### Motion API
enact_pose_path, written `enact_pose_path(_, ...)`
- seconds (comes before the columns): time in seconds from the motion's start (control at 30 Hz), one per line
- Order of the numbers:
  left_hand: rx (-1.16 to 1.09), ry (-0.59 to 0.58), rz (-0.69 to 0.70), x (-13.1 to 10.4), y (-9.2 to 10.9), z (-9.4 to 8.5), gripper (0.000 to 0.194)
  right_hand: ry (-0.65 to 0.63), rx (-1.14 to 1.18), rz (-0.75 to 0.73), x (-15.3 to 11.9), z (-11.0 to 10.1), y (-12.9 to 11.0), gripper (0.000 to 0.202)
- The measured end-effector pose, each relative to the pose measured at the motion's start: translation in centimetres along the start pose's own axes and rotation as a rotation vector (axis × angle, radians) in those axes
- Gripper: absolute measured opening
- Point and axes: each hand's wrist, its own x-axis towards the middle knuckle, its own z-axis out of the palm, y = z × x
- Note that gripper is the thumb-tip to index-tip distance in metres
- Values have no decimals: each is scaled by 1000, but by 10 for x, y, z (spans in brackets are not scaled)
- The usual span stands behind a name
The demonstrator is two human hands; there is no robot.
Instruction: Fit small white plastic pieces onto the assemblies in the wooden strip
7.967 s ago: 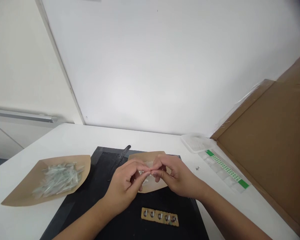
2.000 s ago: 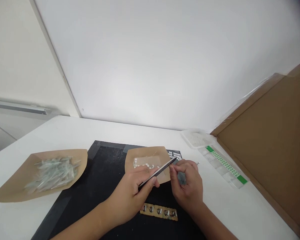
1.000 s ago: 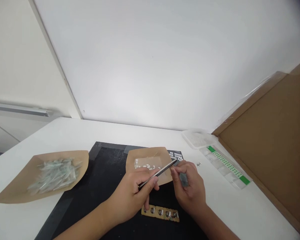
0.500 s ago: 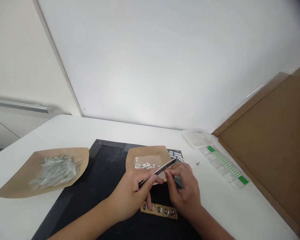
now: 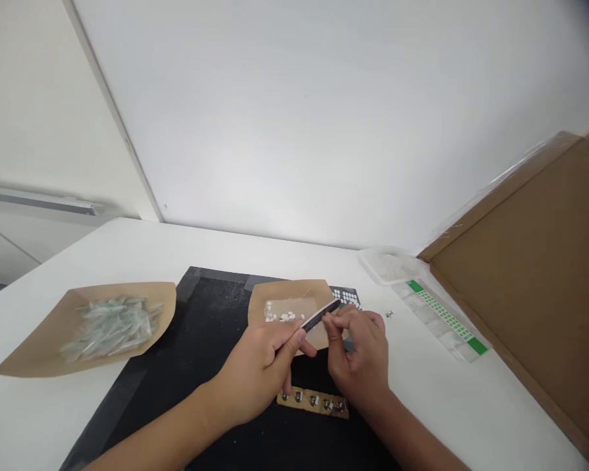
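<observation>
My left hand (image 5: 265, 360) is closed around a dark, flat nail file (image 5: 319, 317) with a pale edge, its rounded tip slanting up to the right. Thumb and forefinger of my right hand (image 5: 358, 340) are pinched against the file's side near that tip; whatever they hold is too small to make out. Beyond the hands, a brown paper tray (image 5: 294, 288) carries small white pieces (image 5: 287, 316). Just below the fingers, a narrow tan strip (image 5: 319, 405) with several small shiny metal parts lies on the black mat (image 5: 196, 366).
To the left, another brown paper tray (image 5: 34, 353) holds a pile of clear, pale green slivers (image 5: 115, 327). White dots on a sheet (image 5: 346, 296) show behind my right hand. At right are a clear case with a green label (image 5: 446, 317), a translucent lid (image 5: 390, 265) and a cardboard panel (image 5: 525, 294).
The view has shifted slightly, so things sit a little higher. Both hands keep their grip, and the file's tip has moved slightly left relative to my right hand.
</observation>
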Motion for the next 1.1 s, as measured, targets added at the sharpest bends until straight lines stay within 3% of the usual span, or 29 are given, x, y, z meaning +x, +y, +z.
enact_pose_path(0.13,-10,32,-21,-1,1,1,53,-42,34,-13,0,2,-6,20)
enact_pose_path(0.33,209,124,220,0,-5,0,50,-86,-25,-46,4,0,-10,23)
enact_pose_path(0.5,280,91,287,0,-10,-5,40,-135,-22,-65,8,-1,-11,27)
enact_pose_path(0.63,325,74,307,2,-12,-8,40,-97,-73,-66,9,0,-7,25)
enact_pose_path(0.8,336,83,310,7,-14,-10,42,-145,-154,-229,10,5,-4,27)
enact_pose_path(0.93,329,87,298,7,-16,-11,42,-82,-180,-192,12,5,-4,26)
enact_pose_path(1.1,327,87,306,5,-14,-11,43,-157,-176,-214,13,2,-6,29)
